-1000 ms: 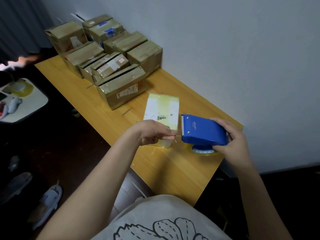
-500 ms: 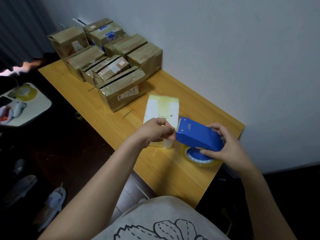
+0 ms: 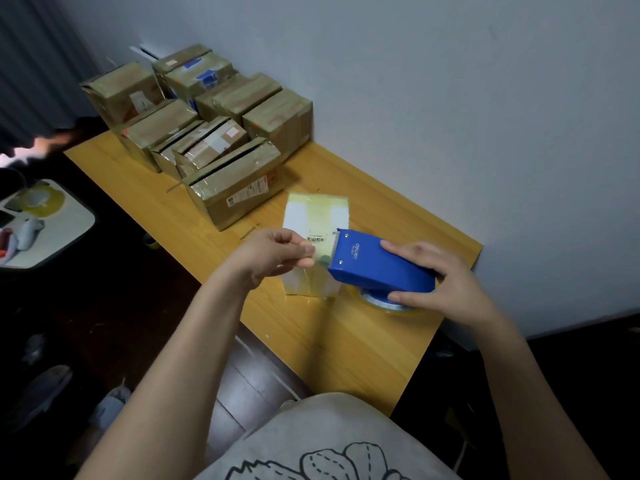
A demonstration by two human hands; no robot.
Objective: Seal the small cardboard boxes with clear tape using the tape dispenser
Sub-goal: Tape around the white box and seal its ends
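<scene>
My left hand [image 3: 277,254] now pinches the tape end [image 3: 320,259], drawn a little out of the tape dispenser [image 3: 377,265] that my right hand [image 3: 446,289] grips. The small box [image 3: 313,209], just beyond my 2 hands, looks ready for sealing.

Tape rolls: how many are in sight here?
2. One roll sits in the blue tape dispenser that the right hand holds; another roll lies on the white side table, far left. More may be hidden.
</scene>
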